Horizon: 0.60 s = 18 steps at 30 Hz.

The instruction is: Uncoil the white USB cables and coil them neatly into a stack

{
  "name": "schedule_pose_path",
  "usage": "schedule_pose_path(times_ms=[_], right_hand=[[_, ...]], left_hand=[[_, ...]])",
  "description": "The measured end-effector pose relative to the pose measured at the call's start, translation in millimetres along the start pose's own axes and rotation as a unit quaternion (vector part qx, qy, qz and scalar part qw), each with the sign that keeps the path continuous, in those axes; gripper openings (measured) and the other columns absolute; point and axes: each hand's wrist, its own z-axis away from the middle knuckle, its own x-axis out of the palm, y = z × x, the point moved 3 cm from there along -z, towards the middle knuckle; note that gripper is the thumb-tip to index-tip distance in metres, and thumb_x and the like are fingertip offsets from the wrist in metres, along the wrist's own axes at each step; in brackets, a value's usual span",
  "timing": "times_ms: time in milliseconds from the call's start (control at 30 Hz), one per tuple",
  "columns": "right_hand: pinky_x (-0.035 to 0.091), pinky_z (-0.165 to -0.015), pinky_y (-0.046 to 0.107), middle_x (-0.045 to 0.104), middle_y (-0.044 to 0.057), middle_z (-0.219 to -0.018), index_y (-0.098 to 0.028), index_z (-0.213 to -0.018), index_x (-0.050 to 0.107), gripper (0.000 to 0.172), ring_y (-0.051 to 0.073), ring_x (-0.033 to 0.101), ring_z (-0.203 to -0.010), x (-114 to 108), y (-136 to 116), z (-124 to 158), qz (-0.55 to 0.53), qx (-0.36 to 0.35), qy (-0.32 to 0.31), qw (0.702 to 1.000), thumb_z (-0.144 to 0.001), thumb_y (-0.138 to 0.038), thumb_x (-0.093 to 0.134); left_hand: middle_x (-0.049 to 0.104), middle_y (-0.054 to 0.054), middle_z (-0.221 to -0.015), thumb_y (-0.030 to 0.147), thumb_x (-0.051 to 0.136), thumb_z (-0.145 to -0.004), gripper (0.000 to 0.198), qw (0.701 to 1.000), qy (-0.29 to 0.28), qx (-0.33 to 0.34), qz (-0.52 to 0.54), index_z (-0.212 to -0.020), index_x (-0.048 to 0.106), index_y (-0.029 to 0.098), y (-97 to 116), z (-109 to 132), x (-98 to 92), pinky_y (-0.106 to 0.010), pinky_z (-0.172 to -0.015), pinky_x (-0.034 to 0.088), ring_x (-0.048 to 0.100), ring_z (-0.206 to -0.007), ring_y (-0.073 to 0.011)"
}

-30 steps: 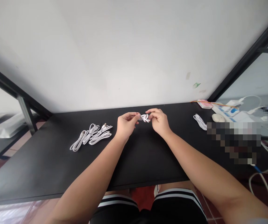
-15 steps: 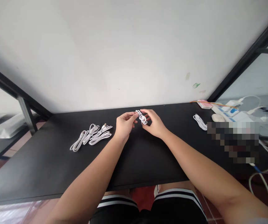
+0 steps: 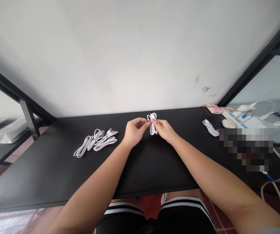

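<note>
Over the worktop (image 3: 152, 169), the right hand (image 3: 164, 129) pinches the coiled white cable (image 3: 153, 131) near its middle while the left hand (image 3: 135, 131) pinches what appears to be a dark tie (image 3: 149, 122), suggesting a tie-handling step whose next move calls for a steady coil.

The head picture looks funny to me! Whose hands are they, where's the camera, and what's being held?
There's no robot here: a person's bare left hand and right hand are working. The camera sits on that person's head, looking forward and down. The right hand pinches a looped white cable above the black table; the left hand is at its edge. More white cable bundles lie to the left. To the right are another cable bundle, a pale rounded thing, perhaps a mouse, and a patch blurred into squares.
</note>
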Motion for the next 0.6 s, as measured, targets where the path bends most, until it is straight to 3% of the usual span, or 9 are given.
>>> schedule_pose_path(times_ms=[167,267,433,500,600], right_hand=[[0.032,-0.041,0.024,0.059,0.003,-0.055,-0.017,-0.063,0.064,0.057,0.011,0.049,-0.045,0.0,2.2,0.2,-0.106,0.114,-0.006,0.988,-0.084,-0.069,0.059],[0.033,-0.04,0.024,0.06,0.004,-0.054,-0.015,-0.062,0.066,0.061,0.011,0.05,-0.044,0.3,1.3,2.3,-0.124,0.14,-0.035,0.982,-0.084,-0.071,0.058],[0.034,-0.04,0.023,0.057,0.005,-0.05,-0.014,-0.059,0.064,0.064,0.01,0.05,-0.043,0.1,2.6,0.6,-0.122,0.134,-0.026,0.983,-0.087,-0.071,0.053],[0.035,-0.04,0.023,0.059,0.003,-0.055,-0.016,-0.066,0.064,0.054,0.01,0.049,-0.043,-1.3,4.0,-1.4,-0.109,0.114,0.005,0.987,-0.089,-0.064,0.054],[0.039,-0.042,0.023,0.066,0.002,-0.075,-0.02,-0.093,0.064,0.027,0.01,0.053,-0.048,-4.2,5.7,-2.6,-0.056,0.061,0.036,0.996,-0.089,-0.045,0.059]], left_hand=[[0.073,-0.007,-0.093,0.031,0.074,-0.081,0.01,0.992,-0.017,0.089,-0.089,-0.085,0.077,0.022,16.0,4.2,1.4,-0.03,-0.071,0.051,0.066,-0.083,-0.0191],[0.073,-0.008,-0.094,0.031,0.072,-0.083,0.01,0.99,-0.013,0.098,-0.104,-0.084,0.077,0.023,18.3,6.3,1.5,-0.032,-0.076,0.052,0.067,-0.083,-0.0195],[0.073,-0.006,-0.084,0.035,0.07,-0.084,0.017,0.996,-0.024,0.037,-0.072,-0.086,0.073,0.019,9.4,6.8,3.0,-0.031,-0.073,0.054,0.068,-0.074,-0.0174],[0.073,-0.007,-0.081,0.038,0.072,-0.082,0.021,1.0,-0.011,-0.009,-0.025,-0.085,0.071,0.017,4.6,5.0,2.9,-0.029,-0.066,0.054,0.067,-0.068,-0.0159],[0.072,-0.007,-0.08,0.038,0.077,-0.077,0.026,0.996,0.031,-0.07,0.043,-0.083,0.07,0.014,-1.7,0.4,1.1,-0.027,-0.059,0.054,0.065,-0.062,-0.0135]])
